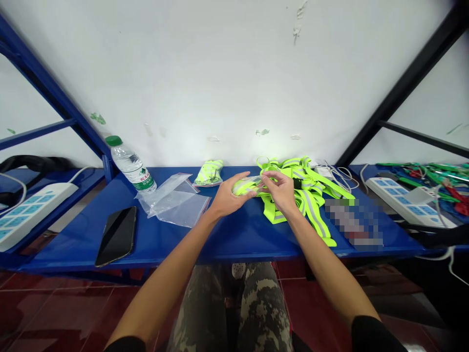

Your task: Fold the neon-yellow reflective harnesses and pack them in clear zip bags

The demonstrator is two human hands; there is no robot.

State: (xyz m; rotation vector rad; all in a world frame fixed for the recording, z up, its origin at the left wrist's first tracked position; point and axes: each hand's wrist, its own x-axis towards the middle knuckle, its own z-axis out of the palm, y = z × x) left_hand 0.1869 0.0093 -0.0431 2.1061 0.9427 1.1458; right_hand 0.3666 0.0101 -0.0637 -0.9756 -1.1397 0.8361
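Over the desk (pixel 234 237), toward its back edge, the left hand (pixel 229 196) clasps the bundled reflective strap (pixel 242 187) and the right hand's (pixel 281 189) fingers pinch its end, so loosening either might unroll it.

Materials and finish: fluorescent cloth, clear film, smooth paint.
The straps (pixel 314 215) are showing matt yellow-green cloth with smooth grey bands. Left of the strap heap, bags (pixel 172 203) are showing thin, translucent plastic; farther left, the bottle (pixel 134 171) is showing clear plastic, the phone (pixel 116 236) a dark glossy face. Beneath the heap, the tabletop (pixel 234 239) is presenting smooth blue; behind, the wall (pixel 205 73) matt white.
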